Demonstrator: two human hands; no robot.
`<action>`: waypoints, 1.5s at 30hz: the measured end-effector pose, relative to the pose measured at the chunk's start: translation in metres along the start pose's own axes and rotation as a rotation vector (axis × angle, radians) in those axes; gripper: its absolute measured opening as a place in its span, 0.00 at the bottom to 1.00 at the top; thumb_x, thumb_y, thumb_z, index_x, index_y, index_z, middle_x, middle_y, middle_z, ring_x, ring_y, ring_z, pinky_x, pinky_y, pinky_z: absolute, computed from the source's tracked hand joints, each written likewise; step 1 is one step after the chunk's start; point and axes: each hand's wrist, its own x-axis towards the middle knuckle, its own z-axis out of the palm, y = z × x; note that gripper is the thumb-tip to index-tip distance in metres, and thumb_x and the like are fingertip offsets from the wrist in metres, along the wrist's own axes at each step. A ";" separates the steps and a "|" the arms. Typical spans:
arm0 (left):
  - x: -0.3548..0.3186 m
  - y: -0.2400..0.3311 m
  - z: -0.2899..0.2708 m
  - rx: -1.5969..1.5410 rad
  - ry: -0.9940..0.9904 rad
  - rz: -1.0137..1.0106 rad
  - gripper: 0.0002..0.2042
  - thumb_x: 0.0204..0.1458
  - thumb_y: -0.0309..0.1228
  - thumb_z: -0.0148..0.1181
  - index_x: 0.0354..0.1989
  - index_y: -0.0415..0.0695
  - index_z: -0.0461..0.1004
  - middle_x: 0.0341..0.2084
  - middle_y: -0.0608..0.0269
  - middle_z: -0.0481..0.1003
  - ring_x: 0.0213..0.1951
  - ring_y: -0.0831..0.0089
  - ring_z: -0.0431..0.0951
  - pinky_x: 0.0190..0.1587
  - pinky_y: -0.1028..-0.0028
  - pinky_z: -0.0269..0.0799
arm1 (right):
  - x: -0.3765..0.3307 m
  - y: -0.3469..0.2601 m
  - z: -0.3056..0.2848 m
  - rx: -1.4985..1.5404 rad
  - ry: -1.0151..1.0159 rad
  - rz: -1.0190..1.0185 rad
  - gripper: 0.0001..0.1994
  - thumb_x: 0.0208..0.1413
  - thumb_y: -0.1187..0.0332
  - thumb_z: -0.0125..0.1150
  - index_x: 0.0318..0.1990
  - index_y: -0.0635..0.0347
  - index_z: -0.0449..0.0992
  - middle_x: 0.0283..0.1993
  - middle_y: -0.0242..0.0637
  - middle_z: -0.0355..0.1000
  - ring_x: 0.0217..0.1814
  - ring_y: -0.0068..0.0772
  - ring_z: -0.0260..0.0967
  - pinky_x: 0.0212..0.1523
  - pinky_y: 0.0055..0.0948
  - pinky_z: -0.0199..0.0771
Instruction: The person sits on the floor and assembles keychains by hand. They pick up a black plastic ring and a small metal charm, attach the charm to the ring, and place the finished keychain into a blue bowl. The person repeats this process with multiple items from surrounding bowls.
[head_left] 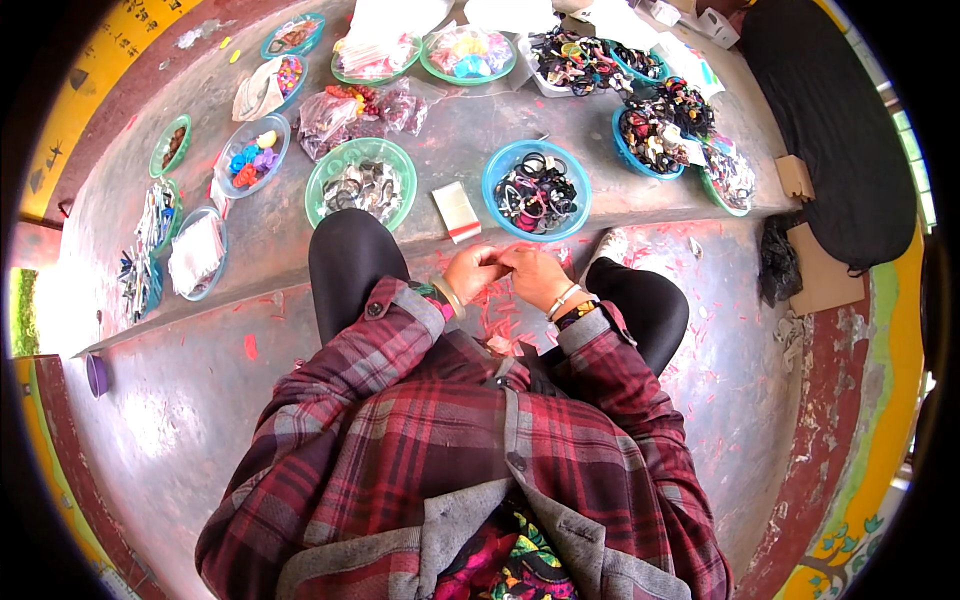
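In front of my lap, between my bent knees, my left hand (470,273) and my right hand (538,275) meet at the fingertips. Both are closed in a pinch; whatever lies between the fingers is too small or too hidden to make out. Just beyond my right hand stands a blue plastic basket (487,190) with black hair ties (537,188) and a few coloured ones. A green basket (312,187) of silvery and dark bands (362,188) sits past my left knee. Between the two baskets lies a small white card box (455,210) with a red edge.
Along the raised ledge stand more baskets: black hair ties (575,62) at the back right, colourful pieces (255,160) and white packets (197,252) at the left. Red scraps (500,322) litter the floor below my hands. A black plastic bag (780,258) and flattened cardboard (825,270) lie at right.
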 end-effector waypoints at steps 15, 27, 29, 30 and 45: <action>0.014 0.011 -0.022 -0.268 0.324 -0.167 0.14 0.53 0.35 0.41 0.36 0.38 0.70 0.32 0.63 0.73 0.35 0.73 0.72 0.42 0.74 0.67 | 0.019 -0.055 -0.026 -0.307 0.036 -0.138 0.29 0.38 0.73 0.51 0.53 0.60 0.54 0.38 0.49 0.67 0.35 0.46 0.68 0.32 0.37 0.69; 0.011 0.002 -0.027 -0.267 0.461 -0.256 0.12 0.49 0.29 0.49 0.41 0.36 0.68 0.36 0.61 0.71 0.38 0.73 0.72 0.42 0.74 0.66 | 0.078 0.048 -0.033 -0.096 0.208 0.231 0.11 0.42 0.72 0.48 0.34 0.59 0.73 0.38 0.43 0.68 0.41 0.45 0.66 0.40 0.35 0.68; 0.011 0.001 -0.022 -0.249 0.499 -0.303 0.12 0.50 0.29 0.48 0.41 0.36 0.68 0.37 0.59 0.71 0.40 0.72 0.71 0.43 0.74 0.66 | 0.092 0.090 -0.026 -0.144 0.184 0.287 0.11 0.41 0.70 0.48 0.33 0.59 0.74 0.41 0.44 0.68 0.44 0.44 0.66 0.44 0.35 0.66; 0.011 0.001 -0.020 -0.241 0.519 -0.327 0.12 0.50 0.29 0.48 0.40 0.36 0.68 0.38 0.59 0.71 0.41 0.71 0.71 0.44 0.74 0.65 | 0.096 0.106 -0.025 -0.149 0.180 0.282 0.11 0.41 0.69 0.49 0.33 0.59 0.74 0.42 0.45 0.68 0.44 0.44 0.65 0.46 0.36 0.65; 0.011 -0.005 -0.020 -0.280 0.394 -0.313 0.11 0.51 0.26 0.47 0.39 0.31 0.67 0.36 0.55 0.70 0.35 0.69 0.73 0.36 0.70 0.73 | 0.142 0.189 0.019 -0.389 0.018 0.178 0.09 0.44 0.63 0.50 0.31 0.56 0.72 0.38 0.41 0.67 0.43 0.46 0.63 0.42 0.39 0.63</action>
